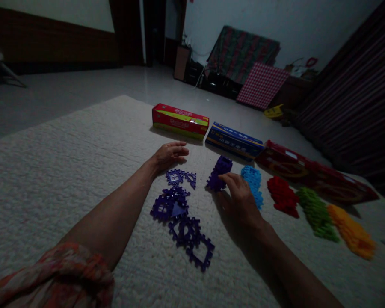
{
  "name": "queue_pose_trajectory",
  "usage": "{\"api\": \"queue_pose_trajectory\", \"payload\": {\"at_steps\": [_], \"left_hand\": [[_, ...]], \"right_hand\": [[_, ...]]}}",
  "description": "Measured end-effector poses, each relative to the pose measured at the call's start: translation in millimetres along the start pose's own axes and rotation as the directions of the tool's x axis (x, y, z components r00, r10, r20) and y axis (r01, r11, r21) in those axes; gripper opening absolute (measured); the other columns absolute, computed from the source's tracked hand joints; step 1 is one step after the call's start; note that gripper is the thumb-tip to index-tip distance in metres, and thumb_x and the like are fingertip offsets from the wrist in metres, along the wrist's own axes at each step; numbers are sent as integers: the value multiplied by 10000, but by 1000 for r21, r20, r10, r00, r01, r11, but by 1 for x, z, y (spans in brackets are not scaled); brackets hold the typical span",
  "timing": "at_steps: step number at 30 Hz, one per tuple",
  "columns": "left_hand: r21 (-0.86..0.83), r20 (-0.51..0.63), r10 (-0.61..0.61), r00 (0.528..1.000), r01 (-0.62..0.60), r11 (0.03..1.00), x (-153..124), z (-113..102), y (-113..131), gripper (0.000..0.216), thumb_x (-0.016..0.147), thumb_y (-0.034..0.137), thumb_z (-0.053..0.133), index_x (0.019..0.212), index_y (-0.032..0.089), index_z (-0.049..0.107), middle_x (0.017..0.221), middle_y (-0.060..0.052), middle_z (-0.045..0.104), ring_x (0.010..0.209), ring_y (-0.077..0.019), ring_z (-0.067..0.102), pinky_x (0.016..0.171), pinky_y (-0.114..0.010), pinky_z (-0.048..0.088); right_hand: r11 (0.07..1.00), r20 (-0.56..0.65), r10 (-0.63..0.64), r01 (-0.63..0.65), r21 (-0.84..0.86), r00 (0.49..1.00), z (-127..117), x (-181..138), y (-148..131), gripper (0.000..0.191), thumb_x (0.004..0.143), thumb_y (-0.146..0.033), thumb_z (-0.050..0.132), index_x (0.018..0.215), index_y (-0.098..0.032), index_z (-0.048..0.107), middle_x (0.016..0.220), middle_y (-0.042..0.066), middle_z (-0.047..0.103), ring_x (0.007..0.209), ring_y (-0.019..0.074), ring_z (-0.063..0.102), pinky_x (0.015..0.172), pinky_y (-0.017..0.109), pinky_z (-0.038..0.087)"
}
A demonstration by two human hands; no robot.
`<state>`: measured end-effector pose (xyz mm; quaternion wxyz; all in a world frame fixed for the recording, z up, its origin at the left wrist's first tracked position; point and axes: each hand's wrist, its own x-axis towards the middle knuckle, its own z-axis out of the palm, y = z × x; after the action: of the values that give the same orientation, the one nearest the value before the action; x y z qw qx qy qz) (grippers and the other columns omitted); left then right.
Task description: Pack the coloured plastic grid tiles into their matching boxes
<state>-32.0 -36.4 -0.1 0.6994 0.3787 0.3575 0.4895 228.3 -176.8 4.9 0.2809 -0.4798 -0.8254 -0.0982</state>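
Loose purple interlocking building tiles [179, 231] with toothed edges lie spread on the pale mat [67, 162], some as open frames, some with window grids. Just beyond them, my left hand [171, 155] hovers or rests with its fingers stretched out and holds nothing. My right hand [242, 196] has its fingers at the near right edge of a stack of purple tiles [218, 173], gripping it there. Right of that hand, a light blue pile of tiles [253, 182] is partly hidden behind it. Red [282, 196], green [317, 214] and orange [353, 231] piles follow further right.
Behind the piles stand a red and yellow box [180, 122], a blue box [234, 140] and a long dark red box [314, 171] in a slanting row. Past the mat's edge are tiled floor, a checked cloth [263, 84] and a dark striped curtain [349, 94].
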Motion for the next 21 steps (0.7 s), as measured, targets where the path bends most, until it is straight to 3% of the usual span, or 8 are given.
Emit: {"api": "queue_pose_trajectory", "payload": {"at_steps": [6,21], "left_hand": [[10,-4,-1,1000,1,1000,0,0,0,217,805,54,674,1010,126,678,888,-111,706,830,-194,684,727,-312,562],[16,-2,-5,1000,5,1000,0,0,1,236,789,75,699,1021,118,687,865,-110,723,823,-195,684,771,-337,549]], "right_hand": [[990,32,-31,35,-135,999,6,-2,6,461,821,-68,575,1268,-180,551,1194,172,622,1115,333,576,963,551,454],[986,74,23,-11,-165,997,2,-2,5,443,826,-93,566,1262,-173,559,1225,185,621,1132,345,569,960,557,422]]}}
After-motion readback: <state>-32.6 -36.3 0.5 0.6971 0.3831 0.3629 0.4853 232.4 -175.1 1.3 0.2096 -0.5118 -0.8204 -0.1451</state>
